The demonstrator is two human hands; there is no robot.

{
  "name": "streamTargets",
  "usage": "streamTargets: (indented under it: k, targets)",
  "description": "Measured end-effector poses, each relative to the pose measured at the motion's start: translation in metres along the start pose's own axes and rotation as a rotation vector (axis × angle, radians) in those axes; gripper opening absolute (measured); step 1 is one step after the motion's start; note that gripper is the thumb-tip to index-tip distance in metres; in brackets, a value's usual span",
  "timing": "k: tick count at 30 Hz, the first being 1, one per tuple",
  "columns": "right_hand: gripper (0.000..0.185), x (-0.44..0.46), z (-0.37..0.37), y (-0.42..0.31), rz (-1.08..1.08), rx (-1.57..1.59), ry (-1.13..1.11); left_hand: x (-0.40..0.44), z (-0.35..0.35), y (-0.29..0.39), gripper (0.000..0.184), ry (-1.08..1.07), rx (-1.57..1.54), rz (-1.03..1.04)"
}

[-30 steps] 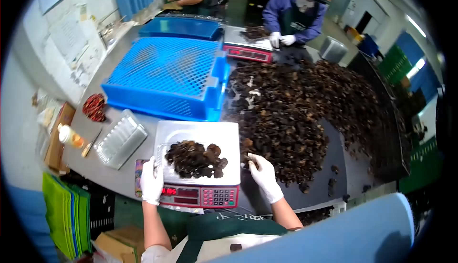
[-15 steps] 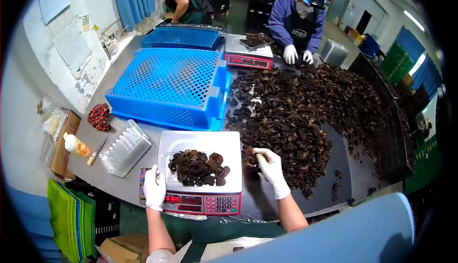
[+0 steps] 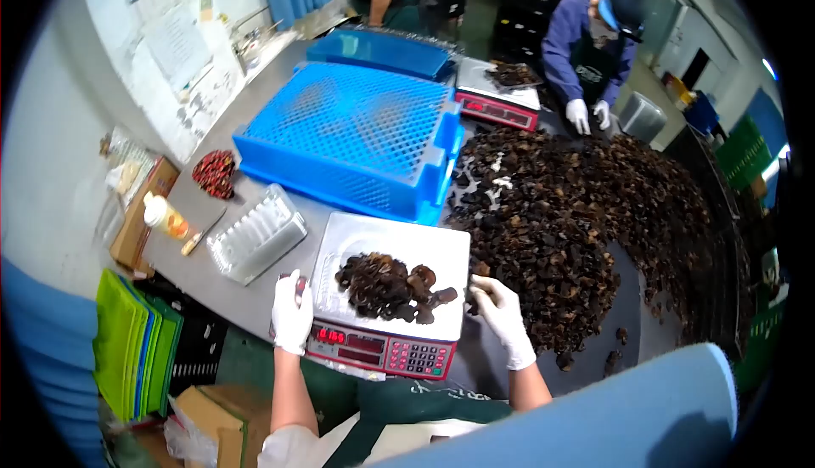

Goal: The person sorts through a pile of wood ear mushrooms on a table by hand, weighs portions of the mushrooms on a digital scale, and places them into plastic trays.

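Closer to the weighing plate than half a second ago, a worker's gloved right hand (image 3: 503, 319) now has its fingertips just beside the plate's right edge, next to the large heap (image 3: 543, 230) of dark, frilled pieces. Thumb and forefinger come near each other, though whether they pinch a piece cannot be told. Well apart from it, the left hand (image 3: 293, 319) curls at the left side of the scale (image 3: 420, 356), perhaps for steadiness; a dark red bit shows at its fingers, but its grip is unclear.

Between the hands, a small pile (image 3: 386, 288) of the same pieces lies in a clear tray (image 3: 331, 302) on the plate, apparently so that its weight bears on the scale, whose lit display faces the worker. Stacked clear trays (image 3: 259, 234) stand to the left, seemingly kept within reach, in front of a blue crate (image 3: 356, 120). Across the table, a co-worker in purple sleeves (image 3: 560, 64) has both gloved hands at the heap's far end, beside a second scale (image 3: 497, 111).
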State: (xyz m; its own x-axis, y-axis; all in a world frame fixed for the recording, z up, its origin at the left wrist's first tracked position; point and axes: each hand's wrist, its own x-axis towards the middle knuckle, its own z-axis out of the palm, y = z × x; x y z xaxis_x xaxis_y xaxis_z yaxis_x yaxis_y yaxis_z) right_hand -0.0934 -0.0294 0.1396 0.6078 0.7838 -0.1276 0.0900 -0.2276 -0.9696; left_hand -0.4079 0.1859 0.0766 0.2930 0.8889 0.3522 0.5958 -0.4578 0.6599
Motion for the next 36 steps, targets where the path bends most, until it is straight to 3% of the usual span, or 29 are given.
streamTargets:
  k: [3,4,5,7,9,11,13,19,23,26,28,29,31,35,36]
  targets:
    - [0.03,-0.017,-0.006,0.023,-0.008,-0.102,-0.05,0.004,-0.007,0.021,0.038,-0.048,-0.141,-0.058]
    - [0.032,-0.019,-0.009,0.039,0.039,-0.226,-0.073,0.006,-0.007,0.024,0.039,-0.07,-0.088,-0.057]
    - [0.034,-0.025,-0.004,0.03,0.16,-0.143,-0.096,0.007,-0.004,0.023,0.038,-0.043,-0.08,0.027]
    - [0.033,-0.029,0.004,0.052,0.092,-0.046,-0.093,0.009,-0.003,0.025,0.036,-0.1,-0.014,-0.024]
    - [0.034,-0.028,0.009,0.049,-0.07,-0.169,-0.054,0.009,-0.005,0.031,0.035,-0.149,-0.037,-0.086]
    - [0.033,-0.022,0.019,0.049,-0.079,-0.19,0.023,0.008,0.001,0.025,0.035,-0.144,-0.035,-0.039]
    - [0.033,-0.012,0.027,0.029,-0.294,-0.378,0.097,0.006,0.007,0.021,0.035,-0.143,-0.045,-0.002]
    - [0.018,0.021,0.037,0.014,-0.542,-0.66,0.073,0.004,0.013,0.02,0.035,-0.109,-0.01,0.078]
    - [0.035,0.032,0.038,-0.001,-0.649,-0.845,0.012,0.001,0.013,0.017,0.034,-0.094,-0.069,0.062]
    - [0.037,0.037,0.03,-0.002,-0.701,-0.809,0.076,0.003,0.013,0.017,0.034,-0.087,-0.063,0.06]
    - [0.036,0.033,0.018,0.015,-0.558,-0.599,0.12,0.002,0.012,0.016,0.035,-0.096,-0.079,0.039]
    - [0.037,0.023,0.012,0.012,-0.331,-0.532,0.044,0.002,0.011,0.016,0.035,-0.107,-0.088,0.017]
    - [0.041,0.006,0.009,0.019,-0.073,-0.377,-0.064,0.002,0.012,0.015,0.034,-0.114,-0.084,0.021]
    - [0.05,-0.022,0.026,0.023,0.032,-0.313,-0.309,0.006,0.025,0.008,0.028,-0.135,-0.072,0.041]
    - [0.05,-0.021,0.031,0.034,0.077,-0.22,-0.267,0.008,0.028,0.004,0.026,-0.127,-0.096,0.049]
